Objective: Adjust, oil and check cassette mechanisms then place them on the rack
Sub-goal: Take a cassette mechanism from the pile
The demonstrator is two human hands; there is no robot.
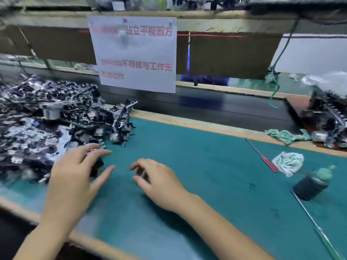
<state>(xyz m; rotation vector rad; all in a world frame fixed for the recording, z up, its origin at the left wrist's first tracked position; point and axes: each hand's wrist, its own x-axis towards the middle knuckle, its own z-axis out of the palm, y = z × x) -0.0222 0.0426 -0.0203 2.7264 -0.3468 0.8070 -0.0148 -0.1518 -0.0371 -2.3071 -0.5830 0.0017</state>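
Pile: cassette mechanisms (43,117), a jumbled heap of black plastic and shiny stamped metal, cover the left part of the desk and reach its far edge.
Left hand (75,177): fingers spread over the near edge of the pile, above a dark black part (96,166); motion blur hides whether this grip holds it, so I cannot tell.
Right hand (159,182): just right of the left one, low over the mat, grip loose, fingers bent and nothing in them.
Desk (206,175): covered by a smooth teal mat with a pale wooden border.
Sign (134,53): a white paper sheet with red characters hangs from a board above the far edge.
Screwdriver (262,156): thin steel shaft, red handle, lying flat on the mat.
Cloths: one crumpled white-green rag (288,163) beside the screwdriver, another (287,136) on the border.
Bottle (312,184): dark round body, green cap, blurred.
Rod (315,226): a thin metal one lies at the right edge.
Far right: more dark mechanisms (326,117) on a brown board.
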